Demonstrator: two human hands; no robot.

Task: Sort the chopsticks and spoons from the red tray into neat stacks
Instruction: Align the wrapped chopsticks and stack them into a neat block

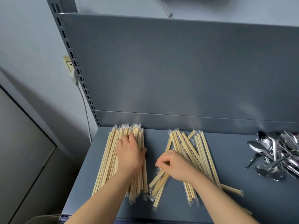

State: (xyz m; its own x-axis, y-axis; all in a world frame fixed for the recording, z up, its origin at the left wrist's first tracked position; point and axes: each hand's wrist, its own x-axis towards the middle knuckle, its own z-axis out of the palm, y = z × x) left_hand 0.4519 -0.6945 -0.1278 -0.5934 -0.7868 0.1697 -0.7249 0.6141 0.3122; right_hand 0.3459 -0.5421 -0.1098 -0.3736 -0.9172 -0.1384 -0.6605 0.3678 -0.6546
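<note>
Your shelf was flat grey metal. Its back panel rose just beyond your fingertips, and its left edge dropped off just outside your left hand. Bare shelf lay between your right hand and the spoons, and a narrow strip lay between your two hands.

Your left hand lay flat, fingers straight, pressing on the stack. These were pale wooden chopsticks in clear wrappers, lying side by side with their far ends near the panel.

Your right hand was curled, thumb and forefinger tips close together, over the loose chopsticks. You could not tell whether it pinched one. These crossed each other at angles, fanning out under and beyond that hand.

The spoons, shiny metal with rounded bowls, lay in a tangled heap well to the right of your right hand.
</note>
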